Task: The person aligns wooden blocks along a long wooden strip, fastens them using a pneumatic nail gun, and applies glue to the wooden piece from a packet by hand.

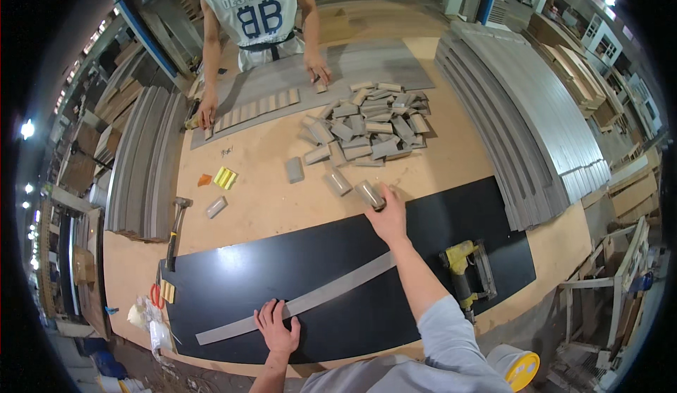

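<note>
A long narrow grey strip (331, 296) lies slantwise across a black panel (233, 266) on the workbench in front of me. My left hand (279, 328) rests over the strip's left part, its fingers spread and touching it. Farther out, past the panel's far edge, my right hand (389, 217) grips a small grey block (368, 193) between thumb and fingers. Beside that block lie two more small blocks, one grey block (338, 181) close by and another (294, 170) farther left. Behind them is a heap of similar blocks (377, 126).
A yellow nail gun (462, 269) lies on the panel's right; a hammer (175, 231) and red-handled tool (156, 296) are left. Grey board stacks (522, 111) (144, 164) flank the bench. Opposite, a co-worker (261, 12) handles small blocks on a grey board (381, 65).
</note>
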